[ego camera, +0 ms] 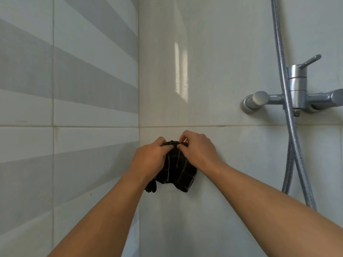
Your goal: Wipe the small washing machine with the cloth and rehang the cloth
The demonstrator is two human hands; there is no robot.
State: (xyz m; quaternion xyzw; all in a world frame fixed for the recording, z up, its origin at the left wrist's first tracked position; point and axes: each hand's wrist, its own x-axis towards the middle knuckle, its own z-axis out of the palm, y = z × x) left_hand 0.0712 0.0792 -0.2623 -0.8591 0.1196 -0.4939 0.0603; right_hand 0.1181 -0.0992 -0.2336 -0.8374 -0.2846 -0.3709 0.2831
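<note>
Left hand point(148, 160) and right hand point(196, 149) pinch the top of a dark checked cloth point(178, 171) against a tiled wall point(213, 71), near a shower mixer point(297, 93).

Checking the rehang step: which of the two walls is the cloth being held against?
The plain glossy wall that carries the shower tap, not the grey-striped wall to its left. Both hands, left hand and right hand, pinch the dark checked cloth there.

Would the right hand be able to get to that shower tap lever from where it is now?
Probably yes: the right hand is busy pinching the dark cloth, but only bare wall lies between it and the tap lever, up to its right.
</note>
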